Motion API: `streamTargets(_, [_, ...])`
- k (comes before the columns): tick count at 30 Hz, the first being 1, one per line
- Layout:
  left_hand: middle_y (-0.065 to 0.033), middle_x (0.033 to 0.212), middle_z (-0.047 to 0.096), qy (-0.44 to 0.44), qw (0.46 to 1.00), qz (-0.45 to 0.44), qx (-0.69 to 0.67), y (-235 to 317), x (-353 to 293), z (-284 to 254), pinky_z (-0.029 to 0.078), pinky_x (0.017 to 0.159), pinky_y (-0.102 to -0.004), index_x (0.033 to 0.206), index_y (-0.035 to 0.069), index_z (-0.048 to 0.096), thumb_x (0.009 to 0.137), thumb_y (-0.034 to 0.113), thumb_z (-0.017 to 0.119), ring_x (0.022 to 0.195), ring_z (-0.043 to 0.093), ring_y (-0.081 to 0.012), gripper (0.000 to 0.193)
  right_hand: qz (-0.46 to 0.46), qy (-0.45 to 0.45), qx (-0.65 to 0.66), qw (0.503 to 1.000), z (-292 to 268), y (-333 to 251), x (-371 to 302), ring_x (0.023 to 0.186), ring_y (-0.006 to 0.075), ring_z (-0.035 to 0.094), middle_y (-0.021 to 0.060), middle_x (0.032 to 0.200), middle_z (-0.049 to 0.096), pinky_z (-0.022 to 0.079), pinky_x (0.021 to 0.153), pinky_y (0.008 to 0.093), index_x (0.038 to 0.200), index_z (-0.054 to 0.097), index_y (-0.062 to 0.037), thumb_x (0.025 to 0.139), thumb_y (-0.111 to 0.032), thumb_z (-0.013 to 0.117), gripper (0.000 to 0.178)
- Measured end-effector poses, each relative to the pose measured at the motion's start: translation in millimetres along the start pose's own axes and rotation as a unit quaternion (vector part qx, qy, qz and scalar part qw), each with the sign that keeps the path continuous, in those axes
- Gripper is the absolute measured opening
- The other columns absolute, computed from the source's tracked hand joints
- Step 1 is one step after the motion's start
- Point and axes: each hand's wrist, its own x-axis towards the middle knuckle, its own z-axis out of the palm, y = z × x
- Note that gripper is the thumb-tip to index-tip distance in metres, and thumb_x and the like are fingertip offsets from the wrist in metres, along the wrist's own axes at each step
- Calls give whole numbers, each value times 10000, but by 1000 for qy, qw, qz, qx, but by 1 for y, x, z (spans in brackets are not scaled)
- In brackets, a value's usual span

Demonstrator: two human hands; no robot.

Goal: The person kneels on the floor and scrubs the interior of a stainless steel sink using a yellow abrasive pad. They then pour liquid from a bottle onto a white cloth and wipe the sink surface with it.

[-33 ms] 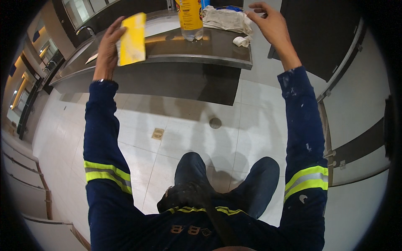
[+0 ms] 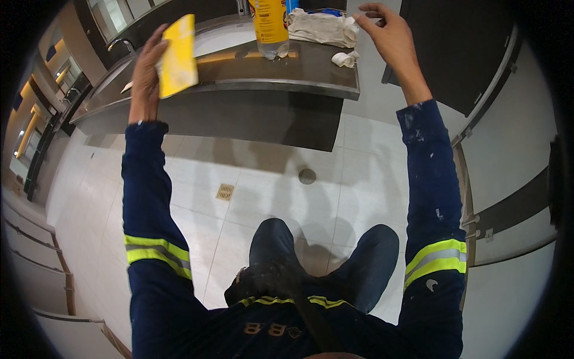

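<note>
My left hand (image 2: 145,78) is closed on a flat yellow rectangular piece (image 2: 178,57) with whitish smears near its lower end. It is held up at a tilt in front of the dark counter. My right hand (image 2: 387,33) is stretched over the counter's right end, thumb and fingers apart. Its thumb tip is by the corner of a folded off-white cloth (image 2: 323,29); whether they touch I cannot tell. A crumpled white scrap (image 2: 344,59) lies below that cloth. Left of the cloth stands a clear bottle with a yellow label (image 2: 272,27), its top out of view.
The dark counter (image 2: 239,69) has a metal-like front edge and a tap (image 2: 122,45) at its left. Something blue (image 2: 292,6) stands behind the bottle. In the pale tiled floor are a square drain (image 2: 225,191) and a round cover (image 2: 307,176). A dark panel (image 2: 457,48) stands at the right.
My left hand has shifted slightly left with the yellow piece, which is now turned and leans more. My right hand has barely moved.
</note>
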Motion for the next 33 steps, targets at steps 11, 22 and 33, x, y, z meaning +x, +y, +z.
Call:
streamTargets(11, [-112, 1161, 611, 53, 984, 158, 64, -2, -13, 57, 505, 903, -283, 1335, -15, 547, 872, 60, 664, 1045, 615, -180, 483, 58, -122, 82, 987, 13, 8, -29, 802, 130, 619, 49, 906, 697, 493, 754, 286, 1057, 682, -39, 863, -103, 579, 228])
streamTargets(22, [-124, 1090, 627, 79, 988, 124, 57, -47, 12, 42, 555, 759, -243, 1302, -17, 576, 888, 79, 663, 949, 659, -164, 433, -65, -282, -51, 956, 3, -12, -2, 928, 178, 656, 109, 976, 699, 510, 856, 323, 1094, 664, -30, 904, -137, 579, 234])
streamTargets(33, [-90, 976, 645, 63, 985, 158, -4, -46, 5, 49, 551, 788, -265, 1267, -53, 560, 894, 28, 653, 898, 652, -146, 393, 93, 99, 167, 976, -36, -29, -36, 999, 194, 654, 116, 1058, 692, 490, 926, 333, 1139, 630, 4, 975, -212, 564, 278])
